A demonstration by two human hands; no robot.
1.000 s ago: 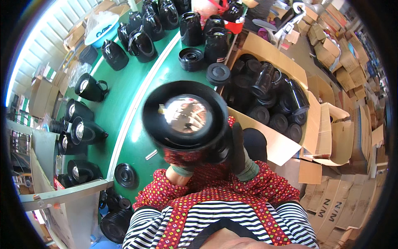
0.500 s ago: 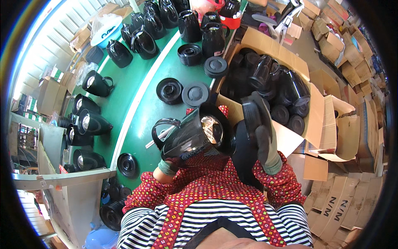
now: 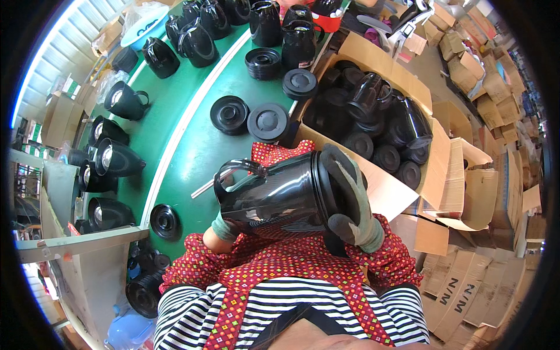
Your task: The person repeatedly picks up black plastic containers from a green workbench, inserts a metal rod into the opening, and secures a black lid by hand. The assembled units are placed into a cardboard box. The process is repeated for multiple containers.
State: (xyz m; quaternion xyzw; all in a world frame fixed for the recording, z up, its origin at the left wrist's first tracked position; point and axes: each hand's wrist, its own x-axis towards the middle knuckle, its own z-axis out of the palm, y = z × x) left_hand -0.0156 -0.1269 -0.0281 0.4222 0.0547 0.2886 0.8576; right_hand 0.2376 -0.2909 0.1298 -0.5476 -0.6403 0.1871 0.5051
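Across my lap lies a glossy black jug body [image 3: 271, 195] on its side, its handle pointing left and its wide end facing right. My left hand [image 3: 226, 227], in a green and grey glove, grips it from underneath; the jug hides most of those fingers. A round black base [image 3: 330, 189] sits against the wide end and covers the opening. My right hand [image 3: 363, 216], also gloved, is closed over this base, with fingers on top and thumb below. Whether the base is fully seated cannot be seen. Behind the handle, a thin light rod [image 3: 211, 184] rests near the red patterned cloth [image 3: 280, 153].
On the green table [image 3: 186, 140], round black parts [image 3: 268, 122] lie ahead. Black jugs [image 3: 198, 46] stand at the back, and open jug bodies [image 3: 119, 156] lie at left. An open carton [image 3: 431, 157] of jugs and black discs stands at right. A blue basin [image 3: 144, 26] is far left.
The round black base in my right hand has moved left onto the jug's wide end, hiding the shiny inside. The jug has turned to lie more level.
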